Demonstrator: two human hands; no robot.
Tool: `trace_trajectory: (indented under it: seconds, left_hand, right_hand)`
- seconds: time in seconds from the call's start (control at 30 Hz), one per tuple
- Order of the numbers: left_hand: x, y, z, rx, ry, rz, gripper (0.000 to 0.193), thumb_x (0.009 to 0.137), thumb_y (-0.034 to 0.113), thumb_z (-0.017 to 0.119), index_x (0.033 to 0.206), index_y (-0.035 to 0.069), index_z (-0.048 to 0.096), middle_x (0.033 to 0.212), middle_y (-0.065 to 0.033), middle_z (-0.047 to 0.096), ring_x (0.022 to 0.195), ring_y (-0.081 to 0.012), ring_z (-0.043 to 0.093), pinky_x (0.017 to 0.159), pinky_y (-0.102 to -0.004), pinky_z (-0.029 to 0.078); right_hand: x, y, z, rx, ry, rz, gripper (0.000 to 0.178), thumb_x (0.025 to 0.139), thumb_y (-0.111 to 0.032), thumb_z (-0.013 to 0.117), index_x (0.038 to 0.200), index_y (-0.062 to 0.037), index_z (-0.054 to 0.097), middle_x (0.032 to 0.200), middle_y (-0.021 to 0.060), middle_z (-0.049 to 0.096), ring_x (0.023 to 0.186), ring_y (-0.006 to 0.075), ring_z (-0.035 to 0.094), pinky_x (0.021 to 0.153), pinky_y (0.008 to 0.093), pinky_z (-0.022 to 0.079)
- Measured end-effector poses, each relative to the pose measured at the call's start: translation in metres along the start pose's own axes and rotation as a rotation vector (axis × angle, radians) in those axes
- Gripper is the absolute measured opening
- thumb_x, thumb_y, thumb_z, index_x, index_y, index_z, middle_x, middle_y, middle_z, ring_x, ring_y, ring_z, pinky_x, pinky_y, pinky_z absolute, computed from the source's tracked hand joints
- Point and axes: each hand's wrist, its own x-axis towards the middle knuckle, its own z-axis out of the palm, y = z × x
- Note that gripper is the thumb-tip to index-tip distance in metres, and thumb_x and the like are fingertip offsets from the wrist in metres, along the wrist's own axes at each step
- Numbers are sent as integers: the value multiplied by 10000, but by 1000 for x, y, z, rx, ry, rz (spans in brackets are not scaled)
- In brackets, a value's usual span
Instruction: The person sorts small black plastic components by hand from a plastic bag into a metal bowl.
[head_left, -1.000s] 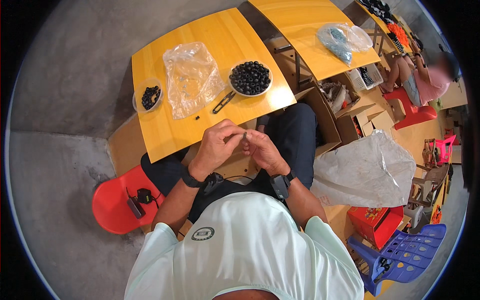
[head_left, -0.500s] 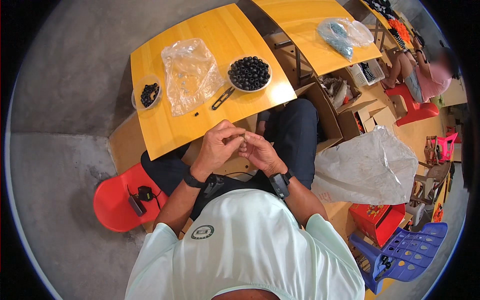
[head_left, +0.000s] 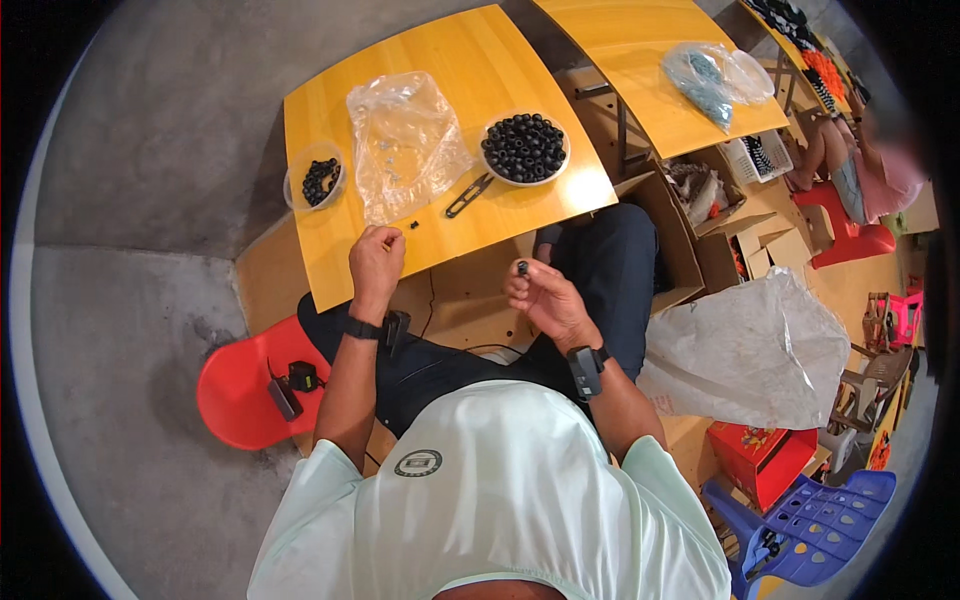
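Pinched between the thumb and fingertips of my right hand (head_left: pixel 548 303) is a small black bead (head_left: pixel 522 268), held above my lap. My left hand (head_left: pixel 377 262) is at the near edge of the yellow table (head_left: pixel 470 70), with its fingers curled together; whatever is in them, if anything, is hidden. A tiny black piece (head_left: pixel 414 225) lies on the table just beyond it. Black thread snips (head_left: pixel 469 196) rest farther right, beside a round tub (head_left: pixel 524 182) full of black beads. A clear plastic bag (head_left: pixel 405 135) with small bits lies flat in the middle.
Another clear tub (head_left: pixel 291 190) with fewer black pieces stands at the table's left edge. To the left, a red stool (head_left: pixel 235 390) carries black devices. Cardboard boxes (head_left: pixel 675 245) and a white sack (head_left: pixel 750 345) are on my right. Another person (head_left: pixel 890 185) sits at far right.
My hands were together over my lap; now they are apart. The left has moved left to the table edge, and the right has moved right, with the bead showing in its fingers.
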Motion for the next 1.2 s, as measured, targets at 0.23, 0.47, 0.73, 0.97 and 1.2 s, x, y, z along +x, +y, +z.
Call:
trace_trajectory:
  seconds: [0.23, 0.47, 0.73, 0.97, 1.2]
  left_hand:
    - [22, 11, 15, 11, -70, 51, 107, 824, 94, 667, 889, 17, 702, 867, -155, 655, 779, -332, 661, 693, -398, 525]
    - [29, 4, 26, 126, -84, 130, 128, 808, 75, 692, 913, 2, 698, 826, -140, 637, 756, -297, 648, 684, -374, 515]
    - [1, 69, -4, -718, -306, -351, 107, 861, 39, 675, 950, -20, 676, 833, -106, 714, 666, -141, 659, 657, -265, 535]
    - [-30, 115, -13, -1271, -499, -378, 165, 907, 22, 670, 1059, -37, 650, 890, -78, 698, 679, -95, 626, 656, -226, 526]
    - [-34, 116, -13, -1244, -527, -330, 163, 905, 11, 686, 1058, -32, 653, 868, -37, 668, 674, -66, 595, 611, -191, 491]
  right_hand:
    - [-8, -13, -6, -35, 67, -59, 225, 969, -246, 623, 1021, -28, 630, 810, -7, 504, 759, 104, 476, 647, 243, 405]
    - [-6, -6, 2, -30, 58, -24, 228, 967, -246, 625, 1029, -28, 629, 807, -3, 507, 759, 107, 478, 649, 246, 406]
    - [2, 2, 13, 15, -30, 17, 243, 971, -260, 619, 1038, -26, 627, 812, 0, 516, 779, 107, 491, 662, 251, 405]
    - [3, 8, 34, -34, 28, 34, 238, 953, -277, 635, 1030, -53, 609, 829, -1, 509, 771, 112, 483, 670, 266, 398]
    - [2, 12, 33, -23, -5, 50, 233, 970, -276, 621, 1045, -56, 637, 812, -8, 535, 754, 101, 503, 672, 258, 408]
